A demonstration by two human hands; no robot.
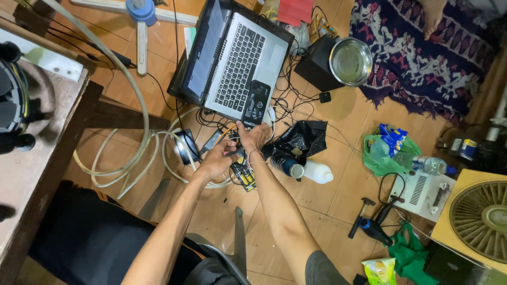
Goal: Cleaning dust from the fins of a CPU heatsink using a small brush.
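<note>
Both hands met low over the tiled floor: the left hand (215,161) curled around a small dark part I couldn't identify, the right hand (253,137) pinching thin wires (274,113) just below the open silver laptop (237,60), its long axis running away from them.

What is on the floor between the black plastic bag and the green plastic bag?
In the head view, a white bottle lies just beside the black plastic bag; beyond it, bare floor tiles reach the green plastic bag.
</note>
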